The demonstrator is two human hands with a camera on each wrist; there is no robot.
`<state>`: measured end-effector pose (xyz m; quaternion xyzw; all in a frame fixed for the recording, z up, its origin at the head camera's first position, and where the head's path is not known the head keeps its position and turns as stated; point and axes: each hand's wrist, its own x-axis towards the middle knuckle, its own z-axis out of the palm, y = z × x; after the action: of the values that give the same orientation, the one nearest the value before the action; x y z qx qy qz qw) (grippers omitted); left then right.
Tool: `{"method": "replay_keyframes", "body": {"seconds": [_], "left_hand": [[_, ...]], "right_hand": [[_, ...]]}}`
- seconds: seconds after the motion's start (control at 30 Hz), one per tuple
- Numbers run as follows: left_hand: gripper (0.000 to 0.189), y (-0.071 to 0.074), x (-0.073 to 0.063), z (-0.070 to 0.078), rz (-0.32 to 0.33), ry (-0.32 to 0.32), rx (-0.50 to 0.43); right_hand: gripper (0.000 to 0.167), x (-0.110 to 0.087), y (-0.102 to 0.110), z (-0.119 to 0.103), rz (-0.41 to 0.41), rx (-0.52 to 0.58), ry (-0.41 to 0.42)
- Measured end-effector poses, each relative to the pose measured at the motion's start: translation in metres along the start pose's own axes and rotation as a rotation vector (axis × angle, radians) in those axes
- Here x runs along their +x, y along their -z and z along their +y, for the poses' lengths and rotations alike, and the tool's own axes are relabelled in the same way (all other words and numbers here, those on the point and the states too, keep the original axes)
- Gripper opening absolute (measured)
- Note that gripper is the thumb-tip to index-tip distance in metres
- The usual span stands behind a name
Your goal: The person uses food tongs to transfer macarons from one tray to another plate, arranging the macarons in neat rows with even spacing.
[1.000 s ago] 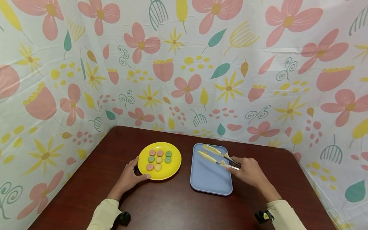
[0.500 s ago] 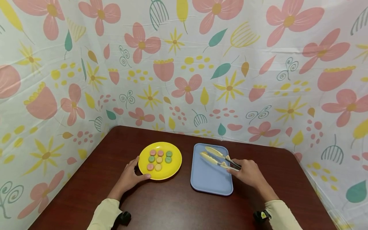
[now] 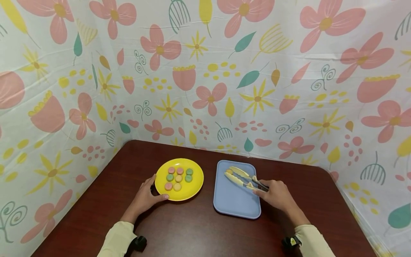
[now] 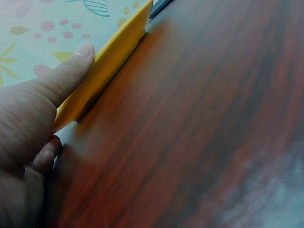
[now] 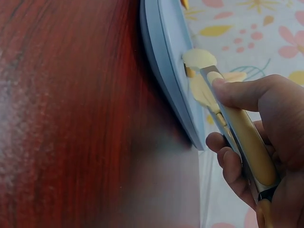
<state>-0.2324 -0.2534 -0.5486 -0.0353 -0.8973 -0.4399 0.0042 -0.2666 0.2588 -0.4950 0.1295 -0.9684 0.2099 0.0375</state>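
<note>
My left hand point(image 3: 146, 197) holds the left edge of a yellow plate point(image 3: 196, 184); its thumb lies along the rim in the left wrist view point(image 4: 85, 50). Pink, green and yellow macarons point(image 3: 178, 178) sit on the plate in loose rows. My right hand point(image 3: 277, 192) grips kitchen tongs point(image 3: 239, 178) with cream tips, thumb on one arm and fingers around the other point(image 5: 242, 137). Their tips hover over or touch the far part of a blue tray point(image 3: 236, 203); I cannot tell which. A small yellow macaron point(image 3: 229, 171) shows at the tips, partly covered.
Both plate and tray stand on a dark brown wooden table point(image 3: 192, 228), with a gap between them. A flowered cloth point(image 3: 205, 71) hangs behind the table and along its left side. A black strap device point(image 3: 292, 242) is on each wrist.
The tongs' two arms have come closer together, and their tips have shifted slightly to the right over the tray. My left hand and the plate have stayed in place.
</note>
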Motion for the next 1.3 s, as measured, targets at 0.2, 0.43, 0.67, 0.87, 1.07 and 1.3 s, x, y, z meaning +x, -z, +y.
{"method": "replay_keyframes", "body": {"seconds": [0.2, 0.43, 0.67, 0.87, 1.07, 1.3], "left_hand": [[0.119, 0.000, 0.000, -0.001, 0.012, -0.011, 0.012], [0.119, -0.001, -0.001, -0.002, 0.016, -0.015, 0.008], [0.119, -0.001, -0.001, -0.001, 0.012, -0.012, 0.009], [0.118, -0.002, -0.001, -0.001, 0.010, -0.006, 0.002], [0.119, -0.002, 0.000, -0.001, 0.009, -0.004, 0.010], [0.121, -0.002, 0.000, -0.001, 0.009, -0.007, 0.010]], "right_hand": [[0.056, -0.002, -0.002, -0.002, 0.004, 0.014, 0.008], [0.057, -0.003, -0.003, -0.003, 0.014, 0.014, 0.022], [0.056, -0.003, 0.000, -0.003, 0.015, 0.004, 0.023], [0.053, -0.005, 0.009, -0.008, 0.049, -0.014, 0.045], [0.054, -0.008, 0.021, -0.023, 0.068, -0.018, 0.056], [0.057, -0.010, 0.034, -0.052, 0.062, 0.013, 0.092]]}}
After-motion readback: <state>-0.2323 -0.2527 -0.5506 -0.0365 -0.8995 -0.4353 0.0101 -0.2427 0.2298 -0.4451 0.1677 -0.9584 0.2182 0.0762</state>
